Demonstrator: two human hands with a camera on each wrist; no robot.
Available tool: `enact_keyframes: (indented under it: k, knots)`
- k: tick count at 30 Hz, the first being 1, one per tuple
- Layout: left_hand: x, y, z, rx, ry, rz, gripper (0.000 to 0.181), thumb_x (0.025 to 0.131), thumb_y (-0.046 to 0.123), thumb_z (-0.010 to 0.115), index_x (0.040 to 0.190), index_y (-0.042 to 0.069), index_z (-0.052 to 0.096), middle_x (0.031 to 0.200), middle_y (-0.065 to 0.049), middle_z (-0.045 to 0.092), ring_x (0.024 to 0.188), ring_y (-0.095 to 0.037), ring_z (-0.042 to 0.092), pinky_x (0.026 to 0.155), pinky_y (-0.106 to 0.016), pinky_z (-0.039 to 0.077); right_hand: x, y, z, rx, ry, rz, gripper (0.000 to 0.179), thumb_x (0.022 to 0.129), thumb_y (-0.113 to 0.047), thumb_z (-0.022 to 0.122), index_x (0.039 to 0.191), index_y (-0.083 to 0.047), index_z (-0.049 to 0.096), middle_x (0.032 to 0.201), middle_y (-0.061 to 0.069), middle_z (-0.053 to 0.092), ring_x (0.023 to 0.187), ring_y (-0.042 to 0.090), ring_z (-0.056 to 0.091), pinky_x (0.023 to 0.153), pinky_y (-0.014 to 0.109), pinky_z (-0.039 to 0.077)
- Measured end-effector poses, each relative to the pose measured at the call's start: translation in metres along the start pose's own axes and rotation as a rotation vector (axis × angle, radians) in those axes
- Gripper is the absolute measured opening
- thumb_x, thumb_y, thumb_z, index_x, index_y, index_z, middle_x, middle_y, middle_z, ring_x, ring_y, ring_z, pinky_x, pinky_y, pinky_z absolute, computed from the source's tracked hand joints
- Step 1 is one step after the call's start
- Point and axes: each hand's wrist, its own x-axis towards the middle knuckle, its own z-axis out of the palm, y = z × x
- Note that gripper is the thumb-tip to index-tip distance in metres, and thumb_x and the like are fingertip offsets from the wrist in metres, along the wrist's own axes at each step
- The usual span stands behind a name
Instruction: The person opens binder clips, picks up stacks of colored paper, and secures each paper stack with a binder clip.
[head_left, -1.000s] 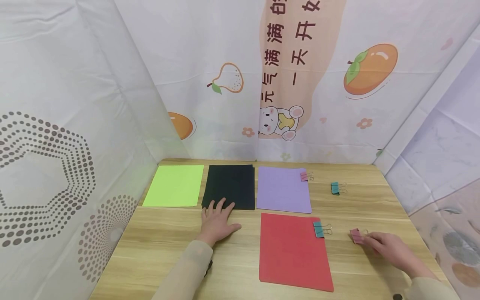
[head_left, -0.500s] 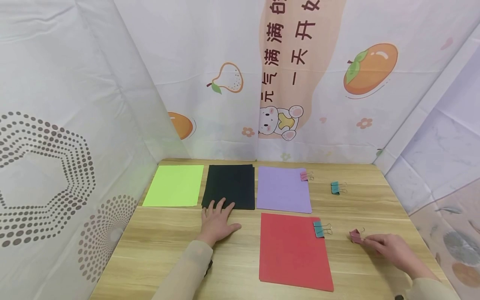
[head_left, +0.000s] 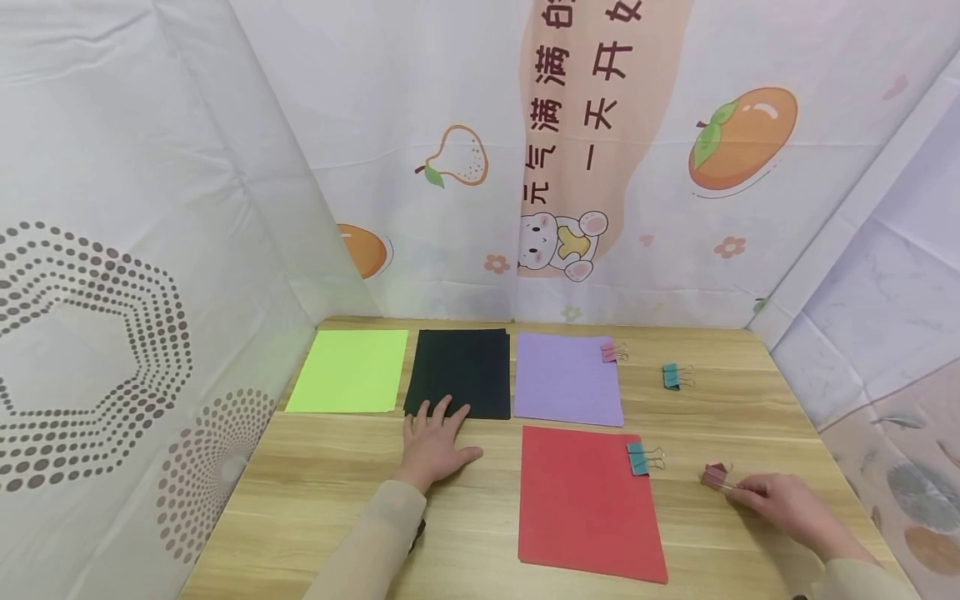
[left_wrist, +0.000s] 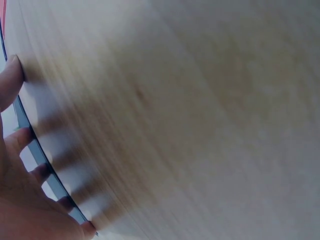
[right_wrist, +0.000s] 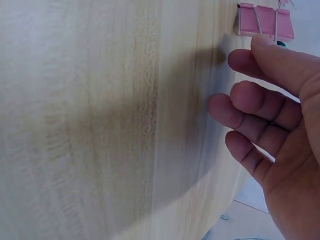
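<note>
My right hand [head_left: 783,502] is at the right of the wooden table, thumb and forefinger pinching a wire handle of a pink binder clip [head_left: 715,476]. The right wrist view shows the pink clip [right_wrist: 266,22] beyond the thumb tip, its other fingers bent loosely beneath. My left hand [head_left: 432,448] lies spread, its fingertips on the near edge of a stack of black paper [head_left: 459,371]. Left of the clip is a stack of red paper [head_left: 585,500], with a teal binder clip [head_left: 637,459] gripping its right edge.
Purple paper [head_left: 564,379] at the back carries another pink binder clip [head_left: 608,352] on its right edge. A loose teal binder clip [head_left: 671,377] lies to its right. Yellow-green paper [head_left: 348,371] lies at back left. Printed curtains [head_left: 375,167] border the table.
The pink clip has turned on the table beside my right fingertips, and its wire handle now shows between clip and fingers. My left hand and the papers stay put.
</note>
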Motion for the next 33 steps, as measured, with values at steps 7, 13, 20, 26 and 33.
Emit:
enact_keyframes:
  k: [7,13,20,26,33]
  knots:
    - [0.001,0.001,0.000,-0.001,-0.001,-0.004,0.082,0.085,0.066,0.069,0.154,0.028,0.047,0.165,-0.011,0.030,0.151,-0.050,0.019,0.115,-0.074,0.014,0.000,0.001,0.004,-0.029,0.002,-0.047,0.024,0.096,-0.028,0.071,0.073,-0.027,0.065,0.066,-0.015,0.052,0.063,-0.002,0.039,0.059,0.025,0.036]
    - [0.001,0.000,0.001,-0.002,-0.002,-0.005,0.082,0.085,0.066,0.069,0.154,0.028,0.047,0.165,-0.011,0.030,0.151,-0.050,0.019,0.116,-0.074,0.013,0.001,0.001,0.008,-0.045,-0.009,-0.076,0.027,0.096,-0.025,0.071,0.071,-0.025,0.060,0.062,-0.015,0.044,0.060,-0.002,0.036,0.057,0.024,0.032]
    - [0.001,0.000,0.001,-0.004,-0.004,-0.007,0.082,0.085,0.066,0.069,0.154,0.028,0.047,0.165,-0.011,0.030,0.151,-0.050,0.019,0.116,-0.074,0.013,-0.001,0.000,0.012,-0.020,0.043,-0.135,0.031,0.093,-0.022,0.074,0.068,-0.025,0.056,0.061,-0.018,0.040,0.058,-0.004,0.034,0.054,0.022,0.031]
    - [0.000,0.001,0.000,-0.010,-0.008,-0.008,0.081,0.085,0.065,0.069,0.154,0.028,0.047,0.165,-0.011,0.030,0.151,-0.050,0.019,0.116,-0.074,0.013,-0.003,0.000,0.015,-0.006,0.068,-0.161,0.034,0.091,-0.020,0.076,0.066,-0.026,0.053,0.061,-0.021,0.039,0.059,-0.005,0.034,0.055,0.022,0.031]
    - [0.000,0.002,-0.001,-0.004,-0.006,-0.008,0.081,0.085,0.065,0.069,0.154,0.027,0.048,0.165,-0.011,0.030,0.150,-0.050,0.019,0.116,-0.074,0.014,-0.004,-0.002,0.016,-0.013,0.092,-0.184,0.034,0.089,-0.018,0.078,0.066,-0.025,0.054,0.061,-0.022,0.040,0.059,-0.006,0.033,0.054,0.022,0.030]
